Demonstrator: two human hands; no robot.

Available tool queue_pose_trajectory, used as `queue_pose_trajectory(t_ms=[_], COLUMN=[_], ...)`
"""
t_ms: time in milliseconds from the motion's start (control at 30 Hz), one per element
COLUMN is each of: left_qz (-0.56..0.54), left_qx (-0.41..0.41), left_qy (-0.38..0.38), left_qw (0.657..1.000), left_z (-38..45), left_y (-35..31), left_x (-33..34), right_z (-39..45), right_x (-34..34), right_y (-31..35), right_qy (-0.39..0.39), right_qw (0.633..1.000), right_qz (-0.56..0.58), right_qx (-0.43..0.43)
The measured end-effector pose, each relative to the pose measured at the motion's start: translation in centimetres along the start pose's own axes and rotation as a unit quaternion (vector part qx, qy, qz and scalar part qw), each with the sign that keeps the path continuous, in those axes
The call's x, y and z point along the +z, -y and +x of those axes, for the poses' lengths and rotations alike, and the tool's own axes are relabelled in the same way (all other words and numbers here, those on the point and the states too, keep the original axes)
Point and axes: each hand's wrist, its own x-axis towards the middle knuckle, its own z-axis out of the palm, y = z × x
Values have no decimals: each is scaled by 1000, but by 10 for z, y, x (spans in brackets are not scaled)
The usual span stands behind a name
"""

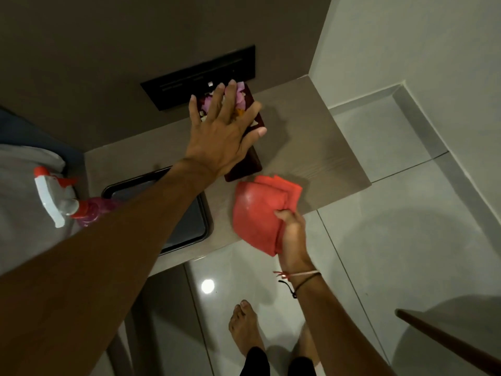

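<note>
My left hand (225, 131) reaches forward with spread, straight fingers over a dark wooden tray (246, 164) on the beige counter (311, 147). Pink, white and orange petals (240, 97) fill the tray's far end, partly hidden under my fingers. Whether the hand touches the tray I cannot tell. My right hand (291, 234) grips a folded red cloth (260, 213) at the counter's near edge. Thread bracelets circle that wrist.
A black rectangular tray (195, 226) lies on the counter under my left forearm. A spray bottle (67, 204) with pink liquid and a white-red trigger stands at the left. A black wall panel (200, 77) sits behind the counter. My bare feet (245, 327) stand on glossy floor tiles.
</note>
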Motion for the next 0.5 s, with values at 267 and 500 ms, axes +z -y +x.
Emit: queue_pose_trajectory(t_ms=[267,500], left_qz=[-14,-18], left_qx=[2,1], left_qy=[-3,3], left_qw=[1000,1000], left_z=[1,0], left_y=[2,2], left_x=[1,0], right_z=[52,78], right_x=[47,74], right_y=[51,51], right_qy=[-62,25], right_qw=[967,908], right_qz=[-185,-390], right_qx=[-163,-148])
